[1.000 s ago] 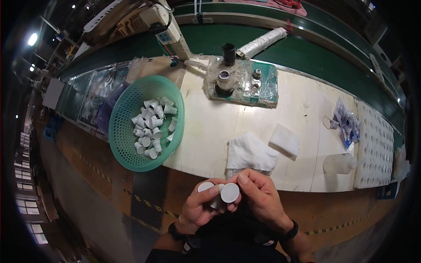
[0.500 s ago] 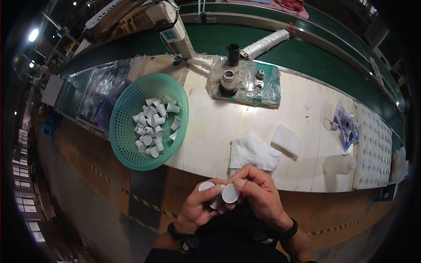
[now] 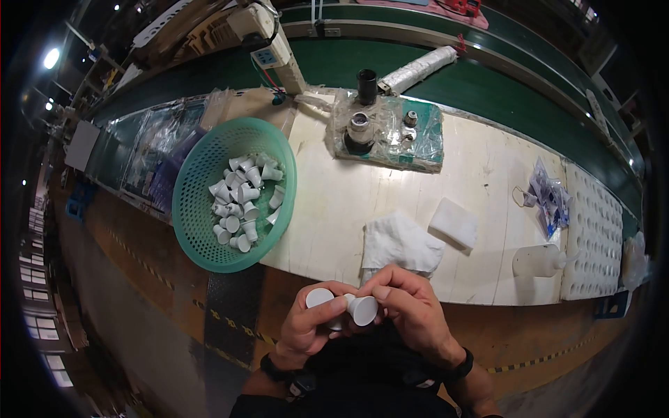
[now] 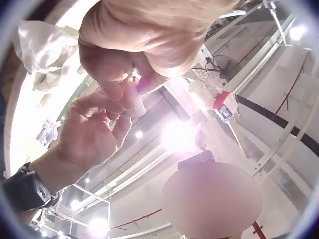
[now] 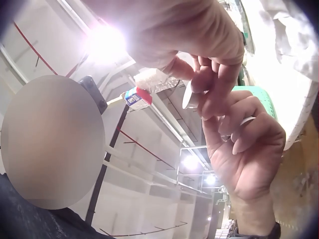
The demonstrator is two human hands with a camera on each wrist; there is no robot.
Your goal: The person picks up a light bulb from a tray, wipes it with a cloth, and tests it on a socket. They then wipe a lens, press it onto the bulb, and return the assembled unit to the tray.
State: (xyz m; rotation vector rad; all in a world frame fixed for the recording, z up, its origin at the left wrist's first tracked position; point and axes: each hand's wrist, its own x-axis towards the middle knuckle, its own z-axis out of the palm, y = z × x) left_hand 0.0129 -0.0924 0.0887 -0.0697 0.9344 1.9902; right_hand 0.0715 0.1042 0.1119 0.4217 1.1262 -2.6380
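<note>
Over the bench's front edge, my two hands meet at small white flared plastic cups. My left hand (image 3: pixel 301 329) grips two of them: one cup (image 3: pixel 320 298) lies against its curled fingers, and its thumb presses the narrow end of the other cup (image 3: pixel 364 312). My right hand (image 3: pixel 420 315) pinches this second cup at its rim with thumb and fingertips. In the right wrist view the cup's rim (image 5: pixel 189 97) shows edge-on beside the right fingers. From the left wrist, a cup (image 4: pixel 133 102) appears between both hands' fingertips. The fingers hide much of both cups.
A green perforated basket (image 3: pixel 182 226) with several similar cups stands at left. White cloth (image 3: pixel 398 240) and a folded white pad (image 3: pixel 454 223) lie ahead. A plastic-wrapped fixture (image 3: pixel 387 132) sits behind. At right are a translucent bottle (image 3: pixel 535 260) and a white tray with round hollows (image 3: pixel 592 237).
The cup between my hands has tilted, so its flared side now shows. My left hand and its other cup have shifted slightly left. The right hand stays nearly in place.
</note>
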